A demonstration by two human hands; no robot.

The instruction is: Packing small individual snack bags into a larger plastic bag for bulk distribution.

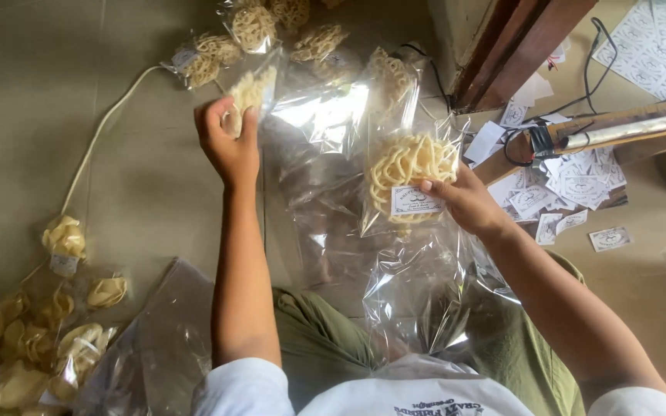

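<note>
Right hand (pixel 468 202) has its fingers closed on a clear plastic bag of pale yellow curly crackers w/ a white label (pixel 406 177), mid-floor. Left hand (pixel 229 142), left of that bag, pinches a smaller clear packet of crackers (pixel 250 92). Best to hold both by the top so crackers don't break. Loose clear bags (pixel 418 293) lie under that bag & get in the way. Paper labels (pixel 580 189) right of it; filled packets (pixel 40 339) far left.

Single camera on my head, facing steeply down over my lap onto floor (pixel 48 115), close above my arms; far edge reaches wooden frame (pixel 518 46) at right.
</note>
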